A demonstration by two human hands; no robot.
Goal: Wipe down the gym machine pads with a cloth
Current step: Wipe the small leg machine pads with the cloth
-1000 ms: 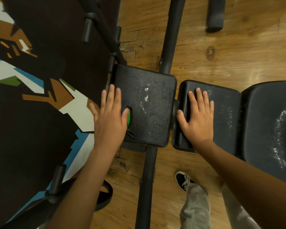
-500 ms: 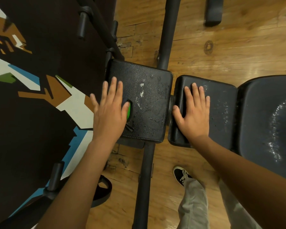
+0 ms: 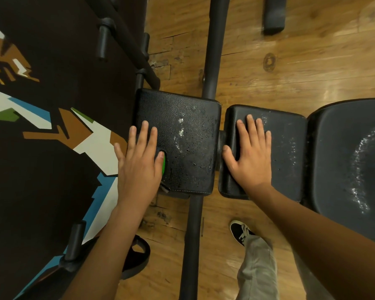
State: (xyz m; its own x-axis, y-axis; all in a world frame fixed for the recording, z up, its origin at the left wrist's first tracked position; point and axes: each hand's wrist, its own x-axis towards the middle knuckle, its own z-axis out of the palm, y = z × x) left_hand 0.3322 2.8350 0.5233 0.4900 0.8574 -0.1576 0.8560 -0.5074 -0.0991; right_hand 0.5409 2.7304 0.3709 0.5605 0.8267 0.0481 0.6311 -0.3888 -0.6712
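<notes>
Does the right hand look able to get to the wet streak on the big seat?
Probably yes. The right hand lies flat on the middle pad, and the seat sits right beside that pad with nothing lying between them. The green cloth, though, is under the left hand.

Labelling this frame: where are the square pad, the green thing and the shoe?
square pad (image 3: 188, 144), head view, wet top surface.
green thing (image 3: 164, 165), head view, exposed edge.
shoe (image 3: 236, 230), head view, black toe.

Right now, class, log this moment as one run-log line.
left hand: flat on left pad, covering green item | right hand: flat on middle pad | droplets: on both pads
</notes>
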